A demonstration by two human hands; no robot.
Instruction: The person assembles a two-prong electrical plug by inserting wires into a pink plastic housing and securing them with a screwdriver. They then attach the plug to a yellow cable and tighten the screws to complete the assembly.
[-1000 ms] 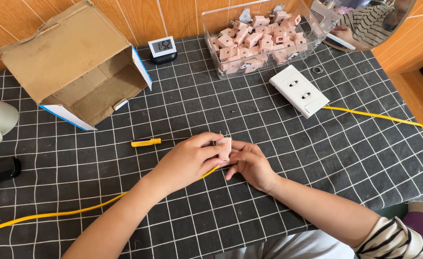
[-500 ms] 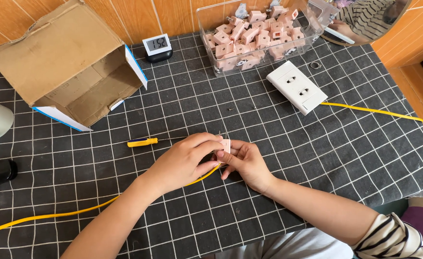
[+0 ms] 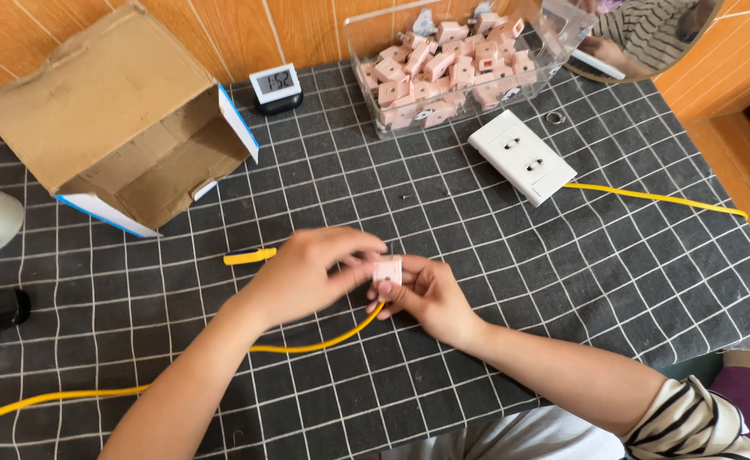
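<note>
Both hands meet at the middle of the table (image 3: 613, 281), which is covered by a dark cloth with a white grid. The left hand (image 3: 307, 277) comes in from the lower left, its fingers curled toward a small pink block (image 3: 388, 271), and the right hand (image 3: 430, 298) comes up from the lower right on a striped sleeve (image 3: 690, 417). The pink block sits right between them, pinched at the fingertips: the left grip is narrow and closed on its left side, and the right grip is closed around it from below and behind. The block is held just above the cloth, roughly upright, with its flat face toward the camera.

A yellow cable (image 3: 324, 341) runs out from under the hands, curving down and left across the cloth to the lower left edge; whether it joins the block cannot be told, since the fingers hide that spot. Just left of the left hand lies a short yellow piece (image 3: 250, 255), loose on the cloth and apart from the fingers.

Further back, a clear plastic bin (image 3: 452, 68) stands against the wooden wall, heaped with more pink blocks. Beside it on the right lies a white socket plate (image 3: 524, 156), tilted, with another yellow cable (image 3: 656, 198) trailing off to the right. A small digital clock (image 3: 275, 87) stands at the back, and an open cardboard box (image 3: 128, 136) lies on its side at the upper left.
</note>
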